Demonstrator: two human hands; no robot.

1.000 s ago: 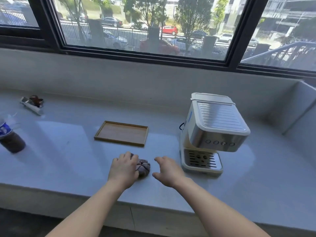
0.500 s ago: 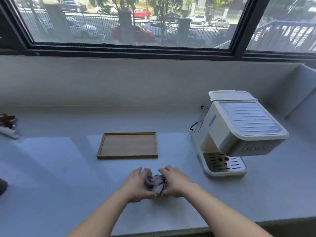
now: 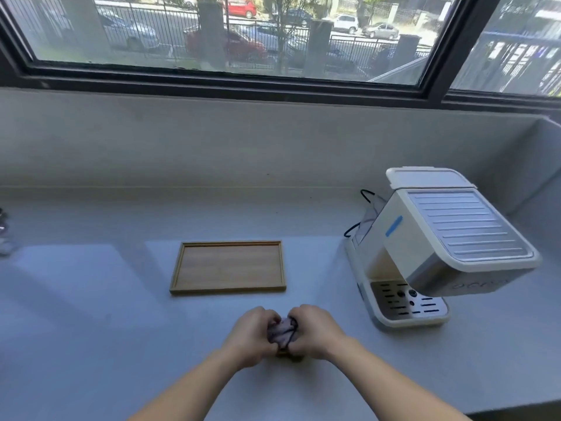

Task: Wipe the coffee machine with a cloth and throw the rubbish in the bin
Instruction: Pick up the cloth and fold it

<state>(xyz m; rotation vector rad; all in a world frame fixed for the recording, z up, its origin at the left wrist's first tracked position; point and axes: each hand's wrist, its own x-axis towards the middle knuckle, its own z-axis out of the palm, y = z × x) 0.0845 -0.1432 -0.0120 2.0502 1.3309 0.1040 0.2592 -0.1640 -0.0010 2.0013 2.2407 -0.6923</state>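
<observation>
The task looks barely begun. Low in the middle of the frame, the left hand [image 3: 249, 338] and the right hand [image 3: 315, 331] are both curled shut on a small bunched cloth [image 3: 283, 329], greyish-purple with a dark edge or cord across it, held between them just above or on the worktop [image 3: 91, 314]; which of the two I cannot tell. Only a little of the cloth shows between the fingers, still wadded rather than spread, so my reading is that the hands are gathering or opening it out before any wiping starts.

The coffee machine [image 3: 437, 253] stands at the right of the frame, well apart from the hands, cream-bodied with a ribbed metal top and a slotted drip tray at its foot. A dark cable runs out behind it. Nothing touches it, and I see no wet streaks or marks on it that would show it has been wiped, though its far side is hidden.

A shallow wooden tray [image 3: 179, 268] lies in the centre of the frame, just beyond the hands, with nothing in it. At the far left edge some small blurred items [image 3: 3, 235] lie on the worktop; they may be the rubbish, but they are too cut off to be sure. No bin is in view.

So what is left, as I judge it: carry the cloth over to the machine, wipe its surfaces, then gather the rubbish and find the bin, which must be somewhere out of frame.
</observation>
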